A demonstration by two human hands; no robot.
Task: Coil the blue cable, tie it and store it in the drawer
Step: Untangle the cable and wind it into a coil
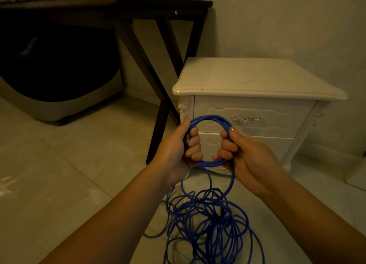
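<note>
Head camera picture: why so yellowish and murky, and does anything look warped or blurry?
Head view: dim, warm light tints everything yellow; under the dark table it goes nearly black. Head view: the wide lens splays the white nightstand outward. Head view: faint glare on the floor tiles; the blue cable looks fairly sharp.

Dark table (158, 5), tiled floor (49, 164), pale wall (277, 26)

One nightstand (257, 79) has one upper drawer (281, 113), one lower drawer (273, 147) and one handle (247, 119). In front of it are one left hand (178, 147), one right hand (245, 151) and one blue cable (210, 220). Left of it stands one dark table (118, 4).
</note>
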